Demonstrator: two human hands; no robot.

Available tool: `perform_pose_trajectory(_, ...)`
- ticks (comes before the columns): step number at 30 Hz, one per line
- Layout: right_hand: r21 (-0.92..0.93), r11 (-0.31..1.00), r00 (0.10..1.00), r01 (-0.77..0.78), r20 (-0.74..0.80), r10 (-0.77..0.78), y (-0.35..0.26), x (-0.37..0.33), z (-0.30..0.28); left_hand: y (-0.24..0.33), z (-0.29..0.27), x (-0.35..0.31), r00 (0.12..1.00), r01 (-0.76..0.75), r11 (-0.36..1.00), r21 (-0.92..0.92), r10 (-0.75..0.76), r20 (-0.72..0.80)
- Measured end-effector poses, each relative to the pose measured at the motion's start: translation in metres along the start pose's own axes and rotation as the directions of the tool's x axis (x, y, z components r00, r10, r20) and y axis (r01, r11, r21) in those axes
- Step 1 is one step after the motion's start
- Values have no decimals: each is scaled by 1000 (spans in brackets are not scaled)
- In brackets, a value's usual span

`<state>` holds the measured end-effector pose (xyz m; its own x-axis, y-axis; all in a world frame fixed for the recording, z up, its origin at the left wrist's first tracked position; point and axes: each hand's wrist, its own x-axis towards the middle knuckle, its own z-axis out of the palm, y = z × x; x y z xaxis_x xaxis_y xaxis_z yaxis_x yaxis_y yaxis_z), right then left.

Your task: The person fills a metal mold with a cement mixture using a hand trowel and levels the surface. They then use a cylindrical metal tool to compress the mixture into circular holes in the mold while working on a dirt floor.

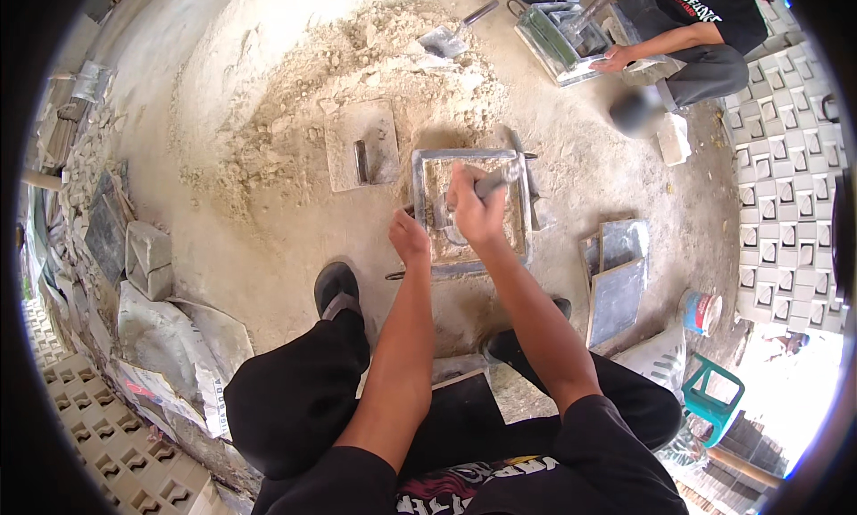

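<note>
A rectangular metal mould lies on the ground in front of me, with pale, crumbly mix inside its rim. Over it, my right hand is closed around a short tool with a thick grey handle; its far end is pale and blurred, and its lower part is hidden by the hand. My left hand is closed at the mould's left side, its fingers curled by the rim. Whether it grips the rim itself is hard to see. Just left of the mould rests a flat square plate with a dark upright handle.
Beyond the mould spreads a heap of pale sand with a trowel on it. At the far right, a co-worker handles another mould. Dark plates, a bucket, a green stool and stacked patterned blocks stand right; sacks lie left.
</note>
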<state>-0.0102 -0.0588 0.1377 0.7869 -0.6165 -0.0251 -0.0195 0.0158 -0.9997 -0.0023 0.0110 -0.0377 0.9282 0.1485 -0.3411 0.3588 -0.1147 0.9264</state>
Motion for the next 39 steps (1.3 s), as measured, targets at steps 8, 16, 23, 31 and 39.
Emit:
perform_pose_trajectory(8, 33, 983, 980, 183, 70, -185, 21, -29, -31, 13, -3, -13, 979, -69, 983, 168, 34, 202)
perform_pose_trajectory(16, -13, 988, 975, 152, 169, -147, 17, -54, -39, -17, -6, 12, 978, 41, 999, -29, -34, 206)
perform_pose_trajectory(23, -22, 990, 979, 143, 147, -138, -11, -64, -39, -20, -1, 15, 972, 45, 999, 21, -49, 230)
perform_pose_trajectory(31, 37, 993, 994, 109, -13, -108, -3, -67, -23, -17, -1, 14, 987, 7, 999, 48, -15, 161)
perform_pose_trajectory(39, -31, 997, 995, 77, -62, -78, -9, -83, -14, -10, -7, 12, 983, 126, 990, -65, -116, 139)
